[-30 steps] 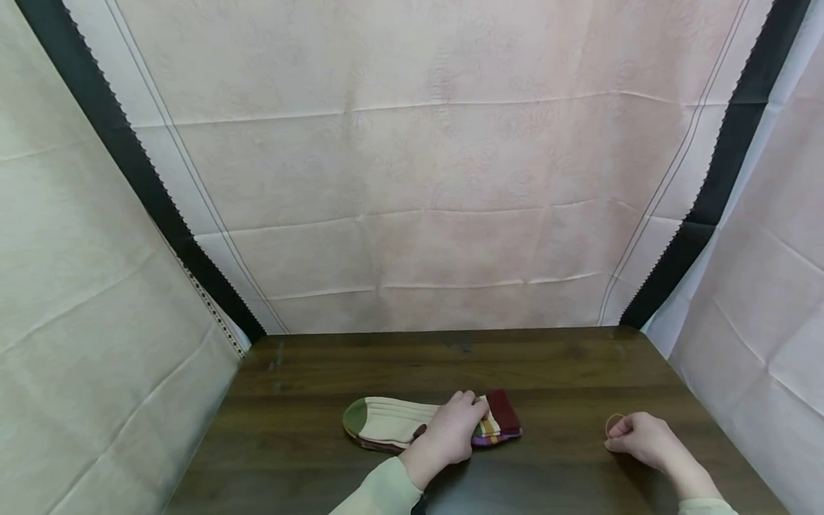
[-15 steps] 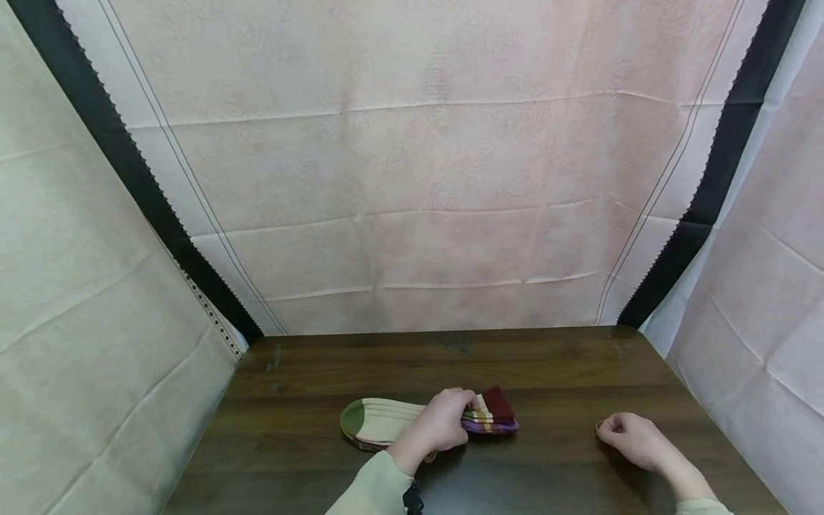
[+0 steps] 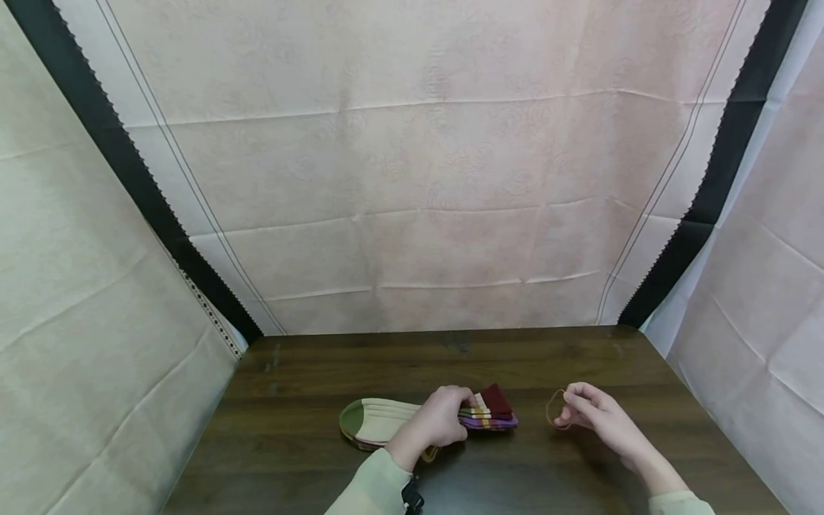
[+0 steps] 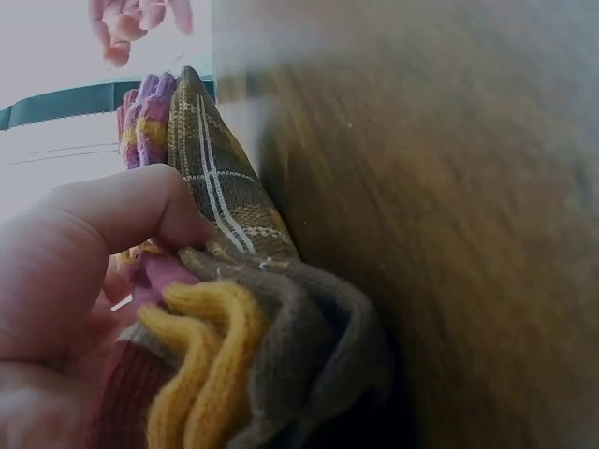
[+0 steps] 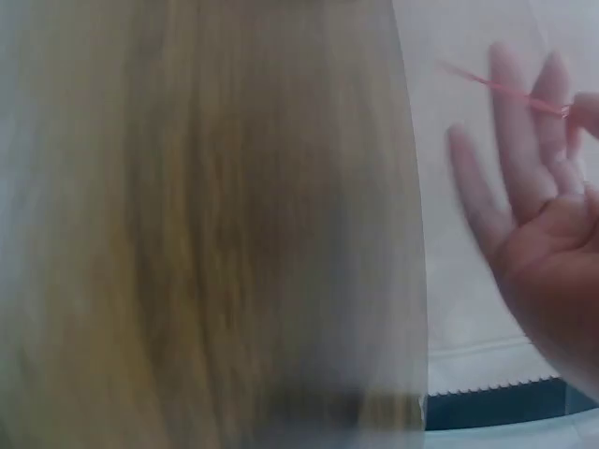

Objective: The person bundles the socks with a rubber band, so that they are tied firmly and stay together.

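A stack of socks (image 3: 388,420) lies across the middle of the table. The top one is cream with a green toe, and maroon and striped purple cuffs show at the right end. My left hand (image 3: 435,422) grips the stack near the cuffs. In the left wrist view, the thumb presses against the bunched socks, including a brown plaid sock (image 4: 223,178) and a mustard-yellow part (image 4: 229,323). To the right of the cuffs and apart from them, my right hand (image 3: 597,416) pinches a thin rubber band (image 3: 548,410), which hangs as a loop from the fingertips.
The dark wooden table (image 3: 360,361) has light fabric walls (image 3: 412,179) behind it and on both sides. Black strips (image 3: 714,179) run along the corners. A black strap (image 3: 413,495) sits at the left wrist.
My right hand has moved left and up toward the socks with the rubber band, whose loop now shows more openly. My left hand keeps its grip, and the socks have shifted slightly left.
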Demonstrator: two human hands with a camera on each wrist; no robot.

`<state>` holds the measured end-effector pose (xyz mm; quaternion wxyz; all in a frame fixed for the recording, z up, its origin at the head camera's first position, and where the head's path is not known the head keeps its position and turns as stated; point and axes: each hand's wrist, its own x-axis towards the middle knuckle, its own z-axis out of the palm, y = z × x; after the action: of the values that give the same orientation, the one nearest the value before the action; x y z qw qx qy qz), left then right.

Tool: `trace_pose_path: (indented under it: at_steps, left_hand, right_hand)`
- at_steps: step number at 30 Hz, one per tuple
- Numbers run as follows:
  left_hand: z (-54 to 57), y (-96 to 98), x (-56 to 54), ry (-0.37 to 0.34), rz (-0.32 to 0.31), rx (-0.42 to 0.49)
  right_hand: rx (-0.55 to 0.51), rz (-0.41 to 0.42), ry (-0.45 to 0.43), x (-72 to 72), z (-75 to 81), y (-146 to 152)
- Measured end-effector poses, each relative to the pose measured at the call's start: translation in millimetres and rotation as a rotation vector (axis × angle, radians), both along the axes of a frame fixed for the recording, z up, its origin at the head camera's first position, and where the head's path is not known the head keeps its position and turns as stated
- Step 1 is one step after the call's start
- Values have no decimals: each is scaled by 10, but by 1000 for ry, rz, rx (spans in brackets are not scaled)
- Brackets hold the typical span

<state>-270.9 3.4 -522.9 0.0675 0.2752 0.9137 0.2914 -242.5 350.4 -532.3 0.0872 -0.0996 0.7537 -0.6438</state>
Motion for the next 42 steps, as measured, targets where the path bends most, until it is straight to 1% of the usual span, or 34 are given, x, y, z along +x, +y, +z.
trace_pose_path:
  at_steps: [6, 9, 10, 13, 15, 18, 20, 23, 30, 33, 36, 39, 42]
  left_hand:
    - [11, 5, -18, -4, 3, -11]
    - [12, 8, -24, -11, 5, -20]
    - [14, 9, -26, -12, 5, -22]
    - [17, 13, -30, -10, 4, -15]
    - [19, 13, -30, -5, 4, -11]
    - [20, 7, -34, -1, 1, -6]
    - [16, 0, -40, 1, 2, -4]
    - [10, -12, -42, -5, 3, 3]
    - [10, -49, -38, -23, -3, 18]
    - [11, -72, -39, -20, -5, 33]
    - [8, -84, -37, -17, -6, 46]
    - [7, -82, -35, -23, -10, 46]
    - [-1, -73, -39, -22, -28, 34]
  right_hand:
    - [-187, 158, -39, -12, 4, -81]
    - [-227, 210, -18, -19, -32, -104]
    - [-222, 212, -5, -21, -44, -113]
    - [-169, 165, 27, -17, -65, -156]
    - [-128, 127, 18, -7, -58, -194]
    - [-71, 93, -39, 7, -41, -247]
    - [-50, 79, -97, 16, -44, -281]
    - [-30, 65, -159, 25, -69, -337]
    - [-26, 49, -226, 55, -115, -586]
    - [-32, 57, -215, 36, -106, -737]
    - [-19, 73, -173, -18, -93, -882]
    - [31, 89, -116, -91, -84, -1007]
    - [98, 107, -47, -152, -72, -1109]
